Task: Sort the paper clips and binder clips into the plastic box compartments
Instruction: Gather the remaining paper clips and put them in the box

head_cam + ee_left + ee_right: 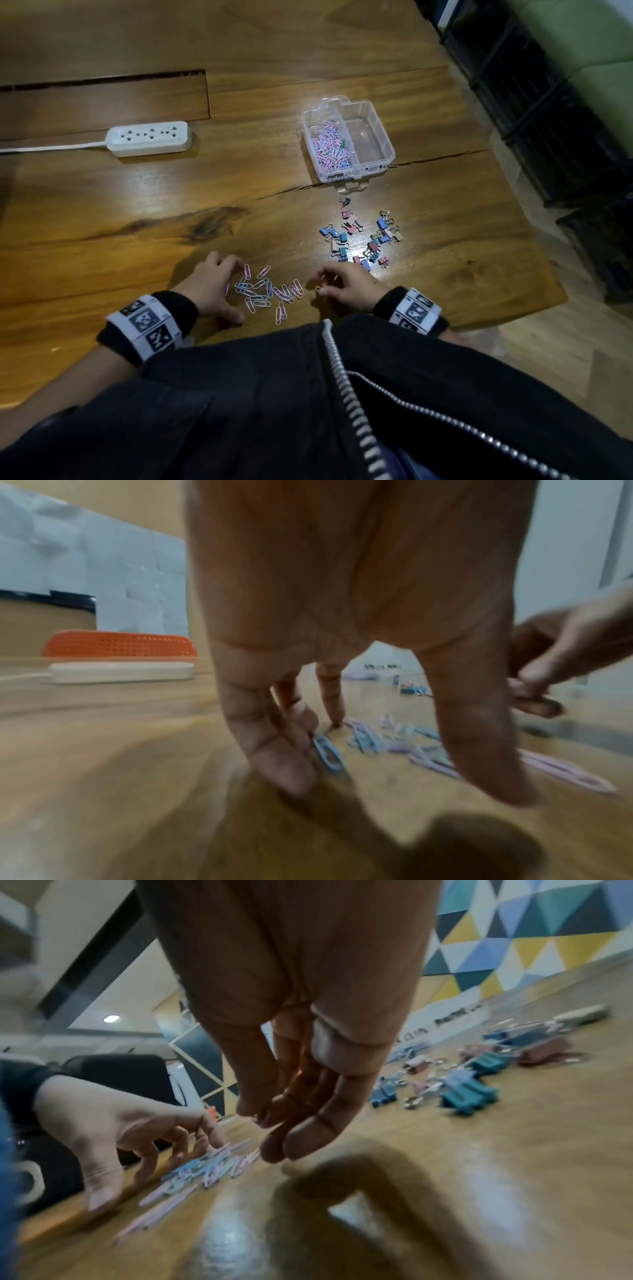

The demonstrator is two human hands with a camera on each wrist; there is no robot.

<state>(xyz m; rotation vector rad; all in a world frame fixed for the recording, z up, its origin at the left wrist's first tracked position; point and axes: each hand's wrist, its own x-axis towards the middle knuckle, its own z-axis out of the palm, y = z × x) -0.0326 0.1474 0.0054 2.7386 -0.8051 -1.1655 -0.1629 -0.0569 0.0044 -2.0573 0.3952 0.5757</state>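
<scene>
- The left hand (210, 289) is resting its curled fingers (274, 753) on the wooden surface (137, 212), one of them touching a blue clip at the edge of the loose paper clips (267, 293); nothing is grasped.
- The right hand (346, 286) is pinching what looks like a paper clip between its fingers (301, 1139).
- The binder clips (361, 236) are lying between the hands and the plastic box (347, 138), whose left compartment is holding paper clips.
</scene>
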